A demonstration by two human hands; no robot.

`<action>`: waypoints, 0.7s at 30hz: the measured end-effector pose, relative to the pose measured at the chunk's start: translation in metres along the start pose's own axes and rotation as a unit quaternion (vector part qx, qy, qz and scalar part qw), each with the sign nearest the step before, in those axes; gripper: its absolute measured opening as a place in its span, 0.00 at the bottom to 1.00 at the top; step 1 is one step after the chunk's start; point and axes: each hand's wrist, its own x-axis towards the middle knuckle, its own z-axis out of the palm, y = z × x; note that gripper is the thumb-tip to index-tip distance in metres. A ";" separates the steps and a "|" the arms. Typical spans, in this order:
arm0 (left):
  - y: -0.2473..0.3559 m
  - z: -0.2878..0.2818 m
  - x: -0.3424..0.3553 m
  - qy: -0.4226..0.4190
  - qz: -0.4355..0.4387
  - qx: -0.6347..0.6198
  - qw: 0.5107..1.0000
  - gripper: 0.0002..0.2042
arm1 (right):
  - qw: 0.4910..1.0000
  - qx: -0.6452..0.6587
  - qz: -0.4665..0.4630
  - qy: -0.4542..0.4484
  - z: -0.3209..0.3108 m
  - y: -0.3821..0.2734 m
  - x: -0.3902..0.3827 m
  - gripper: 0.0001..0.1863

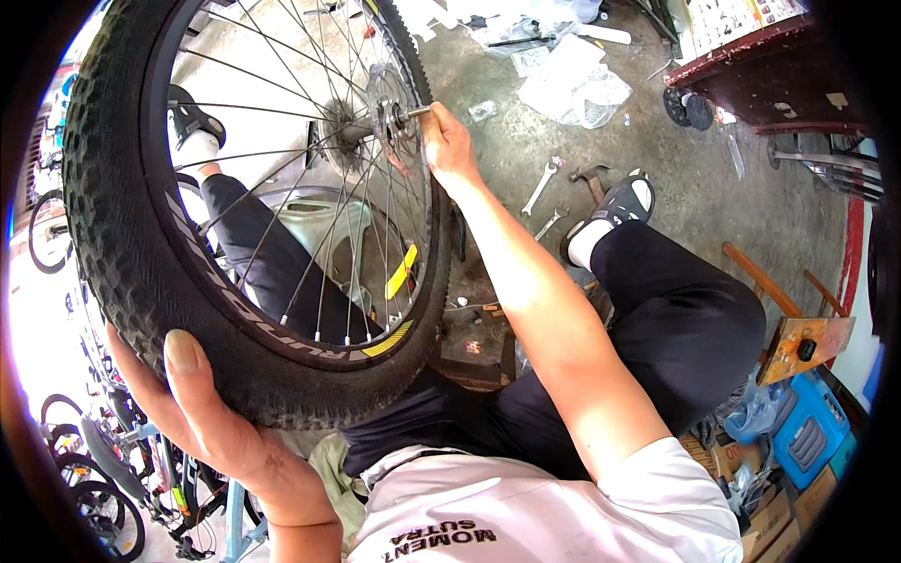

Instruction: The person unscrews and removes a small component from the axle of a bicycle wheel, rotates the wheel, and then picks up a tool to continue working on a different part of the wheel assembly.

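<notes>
1. Holds the left hand (221,433) and the right hand (452,150) well apart, both on one black-rimmed, wire-spoked bicycle wheel (239,314).
2. Clamps the left hand round the lower-left part of the black, knobbly rubber tyre (117,235), thumb against the sidewall.
3. Pinches with the right hand a thin silver metal rod (415,112) at the hub, just beside the round, perforated silver brake disc (383,86).
4. Has the wheel raised and tilted in front of the body, with the left leg in black trousers (258,249) visible through the spokes.
5. Shows a bright yellow reflector strip (402,272) among the spokes.
6. On the grey concrete floor (676,178), near the right foot: two silver wrenches (540,186) and a wooden-handled hammer (593,184).
7. Farther ahead: crumpled clear plastic bags (574,89).
8. At far right: a blue plastic case (809,430).
9. At far left: several parked bicycles (105,511).
</notes>
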 end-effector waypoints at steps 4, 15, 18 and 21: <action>-0.001 0.002 0.001 -0.010 0.003 -0.010 1.000 0.34 | 0.999 0.009 0.030 -0.006 0.000 -0.007 -0.001 0.19; 0.019 0.036 -0.011 0.027 0.017 0.022 0.999 0.28 | 0.995 -0.032 -0.093 -0.030 -0.020 -0.013 0.017 0.09; 0.014 0.032 -0.013 0.036 0.058 0.041 0.997 0.27 | 0.994 -0.023 -0.102 -0.044 -0.022 -0.019 0.024 0.08; 0.011 0.030 -0.013 0.040 0.086 0.054 0.994 0.27 | 0.993 0.116 -0.017 -0.010 -0.034 -0.019 0.031 0.08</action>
